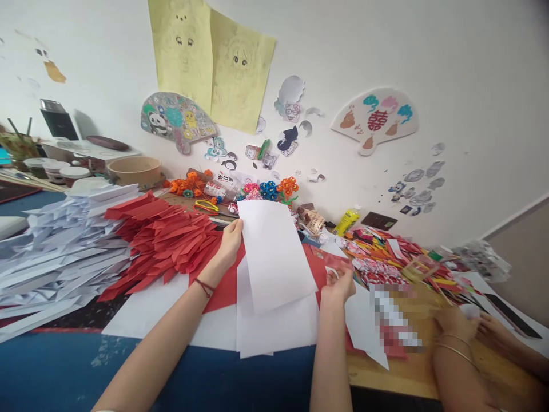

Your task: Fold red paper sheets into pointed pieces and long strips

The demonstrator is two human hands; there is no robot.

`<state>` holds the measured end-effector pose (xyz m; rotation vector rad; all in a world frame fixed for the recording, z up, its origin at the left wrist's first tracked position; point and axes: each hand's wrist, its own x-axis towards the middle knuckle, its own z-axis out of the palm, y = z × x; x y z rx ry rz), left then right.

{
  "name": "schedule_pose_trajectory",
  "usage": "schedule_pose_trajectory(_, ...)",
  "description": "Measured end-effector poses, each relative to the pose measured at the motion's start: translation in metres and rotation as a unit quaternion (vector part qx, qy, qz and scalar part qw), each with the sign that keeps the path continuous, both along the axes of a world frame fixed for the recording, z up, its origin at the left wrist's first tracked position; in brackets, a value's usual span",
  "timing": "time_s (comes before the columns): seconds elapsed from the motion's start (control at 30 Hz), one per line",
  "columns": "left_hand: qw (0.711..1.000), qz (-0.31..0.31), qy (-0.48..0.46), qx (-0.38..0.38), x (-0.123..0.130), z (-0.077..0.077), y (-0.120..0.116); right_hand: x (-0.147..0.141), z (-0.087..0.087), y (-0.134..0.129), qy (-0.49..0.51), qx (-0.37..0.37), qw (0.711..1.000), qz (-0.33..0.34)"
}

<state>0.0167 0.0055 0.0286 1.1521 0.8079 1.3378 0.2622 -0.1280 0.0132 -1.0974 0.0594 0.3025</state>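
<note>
A white paper sheet (277, 257) is held up and tilted above the table, its upper left edge pinched by my left hand (231, 240). My right hand (338, 283) is to the right of this sheet, fingers curled and pressed on the edge of a reddish transparent piece (331, 259). More white sheets (274, 332) lie flat beneath the raised one, with red paper (221, 292) partly under them. Left of my left hand are a pile of folded red paper strips (167, 240) and a larger pile of folded white strips (81, 252).
Another person's hands (458, 323) work at the right. Colourful craft pieces (386, 257), a yellow bottle (346, 220) and pipe-cleaner flowers (268, 190) line the wall. A round tan bowl (135, 171), jars (55, 170) and a dark flask (59, 120) stand back left.
</note>
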Motion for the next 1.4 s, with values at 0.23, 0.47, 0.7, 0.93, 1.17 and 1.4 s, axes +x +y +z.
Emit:
schedule_pose_trajectory(0.23,0.969,0.05,0.24,0.037,-0.004,-0.008,0.006,-0.003,0.002,0.001,-0.02,0.001,0.999,0.039)
schedule_pose_trajectory(0.47,0.861,0.041,0.502,0.074,-0.003,0.0,-0.006,-0.004,-0.002,0.008,-0.045,-0.01,0.995,0.093)
schedule_pose_trajectory(0.7,0.807,0.074,0.579,0.094,-0.003,0.005,-0.019,-0.005,-0.007,0.012,-0.036,-0.035,0.983,0.179)
schedule_pose_trajectory(0.93,0.8,0.068,0.588,0.101,-0.004,0.005,-0.02,-0.007,-0.008,0.013,-0.048,-0.046,0.976,0.209)
schedule_pose_trajectory(1.17,0.809,0.07,0.575,0.1,-0.005,0.003,-0.018,-0.009,-0.006,0.013,-0.044,-0.051,0.975,0.213)
schedule_pose_trajectory(1.4,0.815,0.092,0.561,0.114,-0.008,0.006,-0.016,-0.014,-0.005,0.012,-0.164,-0.121,0.961,0.187)
